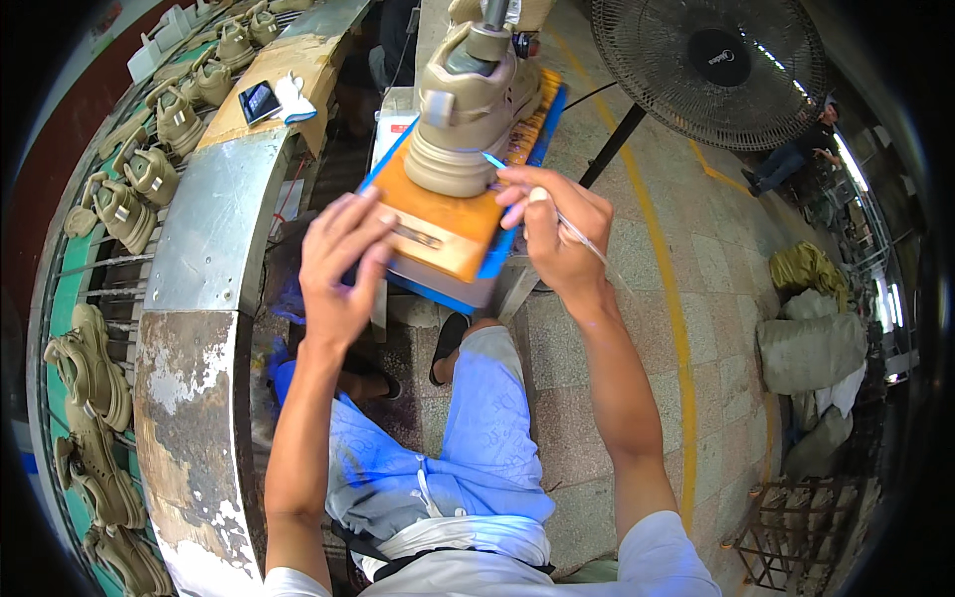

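Note:
A beige shoe stands on an orange board with a blue edge, its heel toward me. From above, a metal post reaches down into the shoe's opening. My right hand pinches a slim pen, whose light-blue tip is at the sole's right side; whether it touches cannot be made out. My left hand is at the board's near left corner, fingers stretched out and slightly blurred, with nothing in them.
To the left, several beige shoes line a green conveyor beside a metal-topped bench. A phone and a white glove lie on cardboard. A fan stands at the far right, a person beyond it. Sacks sit at right.

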Demonstrator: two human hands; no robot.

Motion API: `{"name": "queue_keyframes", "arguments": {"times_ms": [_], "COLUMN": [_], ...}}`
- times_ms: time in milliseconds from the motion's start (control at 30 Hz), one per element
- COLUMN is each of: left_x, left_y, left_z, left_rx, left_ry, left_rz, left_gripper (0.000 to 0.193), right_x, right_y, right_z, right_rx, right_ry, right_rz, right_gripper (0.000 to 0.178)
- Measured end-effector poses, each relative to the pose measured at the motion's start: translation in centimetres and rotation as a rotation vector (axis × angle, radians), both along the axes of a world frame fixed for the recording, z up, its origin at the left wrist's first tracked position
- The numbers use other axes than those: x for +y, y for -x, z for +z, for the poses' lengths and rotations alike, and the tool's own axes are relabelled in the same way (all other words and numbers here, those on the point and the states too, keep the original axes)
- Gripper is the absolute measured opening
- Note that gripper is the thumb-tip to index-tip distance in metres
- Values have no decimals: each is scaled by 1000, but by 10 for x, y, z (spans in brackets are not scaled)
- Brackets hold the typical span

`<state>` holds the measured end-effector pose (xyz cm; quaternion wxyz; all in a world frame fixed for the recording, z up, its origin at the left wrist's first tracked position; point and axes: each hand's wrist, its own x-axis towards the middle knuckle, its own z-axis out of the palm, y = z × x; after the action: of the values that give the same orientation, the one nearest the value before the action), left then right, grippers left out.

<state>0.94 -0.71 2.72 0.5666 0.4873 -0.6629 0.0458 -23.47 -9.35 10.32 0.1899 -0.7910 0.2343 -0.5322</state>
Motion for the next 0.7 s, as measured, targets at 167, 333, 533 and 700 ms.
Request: {"name": "queue_keyframes", "arguments": {"times_ms": [167, 333, 533, 700], "left_x": [-1, -9, -49, -59], "left_y": [-18, -1, -40, -54], "left_z": [1, -2, -13, -13], "left_rx": [73, -30, 150, 221], "left_ry": [-190, -199, -128, -160], "left_rz": [167, 398, 252, 160], "left_gripper": [46, 49, 50, 47], "right_x": [-14, -31, -49, -41], "right_y": [-29, -32, -15, 12], "right_z": [-11, -21, -32, -27], "right_rx": [-24, -39, -45, 24], "right_ry": [90, 98, 124, 145], "right_rz": [-15, -114, -151, -349], "right_gripper": [21, 19, 21, 21]}}
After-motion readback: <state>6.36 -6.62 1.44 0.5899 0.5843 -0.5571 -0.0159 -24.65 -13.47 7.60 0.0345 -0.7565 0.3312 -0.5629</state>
